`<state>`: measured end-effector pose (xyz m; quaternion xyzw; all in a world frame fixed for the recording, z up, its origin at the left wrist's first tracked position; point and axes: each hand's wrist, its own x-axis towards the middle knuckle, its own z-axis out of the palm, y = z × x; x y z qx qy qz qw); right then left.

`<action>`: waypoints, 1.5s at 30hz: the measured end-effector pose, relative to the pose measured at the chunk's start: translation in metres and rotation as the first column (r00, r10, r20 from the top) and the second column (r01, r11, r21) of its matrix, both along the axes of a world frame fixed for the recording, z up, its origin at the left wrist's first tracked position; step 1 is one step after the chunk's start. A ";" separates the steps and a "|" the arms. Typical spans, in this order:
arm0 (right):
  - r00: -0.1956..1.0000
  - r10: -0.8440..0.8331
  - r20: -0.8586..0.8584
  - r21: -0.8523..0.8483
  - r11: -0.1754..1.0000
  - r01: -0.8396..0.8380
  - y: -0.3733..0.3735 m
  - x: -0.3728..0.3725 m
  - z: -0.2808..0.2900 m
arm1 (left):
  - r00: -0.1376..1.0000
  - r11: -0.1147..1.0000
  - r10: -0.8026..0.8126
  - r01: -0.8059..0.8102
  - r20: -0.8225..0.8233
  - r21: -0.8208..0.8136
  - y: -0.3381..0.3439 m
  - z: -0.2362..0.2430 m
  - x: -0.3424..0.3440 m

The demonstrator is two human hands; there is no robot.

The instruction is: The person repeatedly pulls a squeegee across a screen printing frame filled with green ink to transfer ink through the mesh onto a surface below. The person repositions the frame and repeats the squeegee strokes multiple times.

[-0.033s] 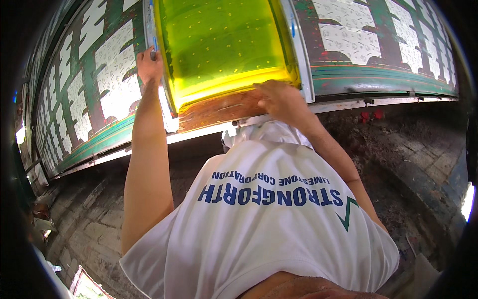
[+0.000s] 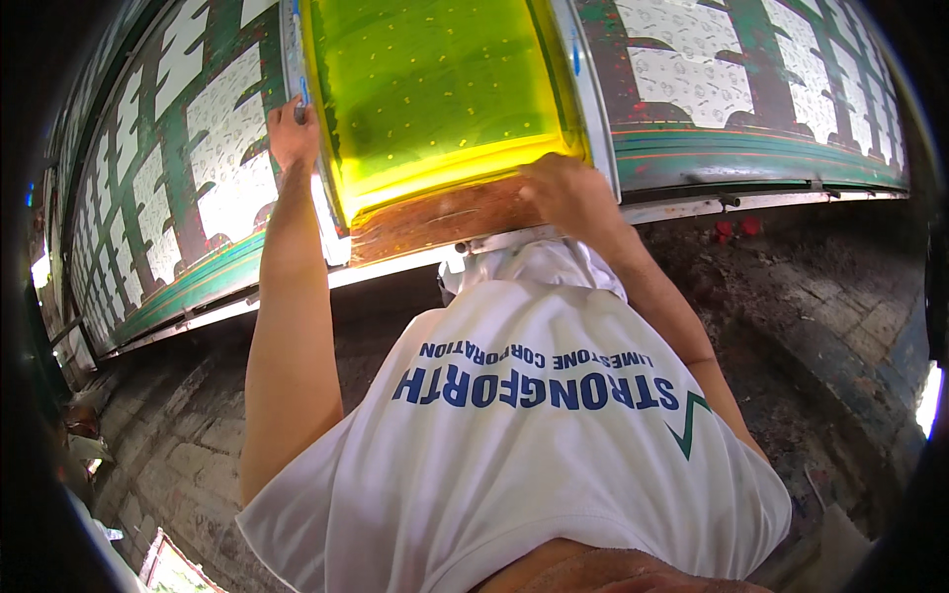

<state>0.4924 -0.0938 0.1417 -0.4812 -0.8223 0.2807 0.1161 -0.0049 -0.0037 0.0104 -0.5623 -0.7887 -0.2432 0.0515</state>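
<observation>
A screen printing frame (image 2: 596,94) with metal side rails and a yellow-green mesh (image 2: 425,89) lies across a long green table. Small pale marks dot the mesh, and a worn brown wooden strip (image 2: 445,219) runs along its near end. My left hand (image 2: 294,136) is closed round the left rail, fingers curled over it. At the near right corner, my right hand (image 2: 571,193) rests with bent fingers gripping the frame's edge by the wooden strip. Its fingertips are partly hidden.
White patterned cut pieces (image 2: 233,128) lie in rows on the table at the left, with more patterned pieces (image 2: 692,84) at the right. A metal rail (image 2: 677,210) edges the table's near side. Two red objects (image 2: 736,229) sit low on the right, near the dirty paved floor (image 2: 203,435).
The screen printing frame has shifted slightly to the left, my left hand with it. My right hand has slid a little to the right along the near edge.
</observation>
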 end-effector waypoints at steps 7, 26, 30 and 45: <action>0.869 -0.465 0.170 -0.014 0.881 0.474 0.055 0.079 -0.001 | 1.000 1.000 0.000 0.000 0.001 -0.031 -0.004 0.006 0.001; 0.893 -0.449 0.039 0.192 0.880 0.434 0.117 0.049 -0.039 | 0.995 0.999 -0.009 0.006 0.104 0.038 0.000 -0.002 -0.008; 0.915 -0.392 -0.094 0.268 0.875 0.403 0.111 0.057 -0.017 | 0.993 0.999 -0.037 0.037 0.115 0.001 -0.002 -0.001 -0.015; 0.887 -0.462 -0.020 0.191 0.869 0.457 0.200 0.284 0.001 | 0.992 0.992 -0.122 0.122 0.026 0.028 0.087 0.047 0.189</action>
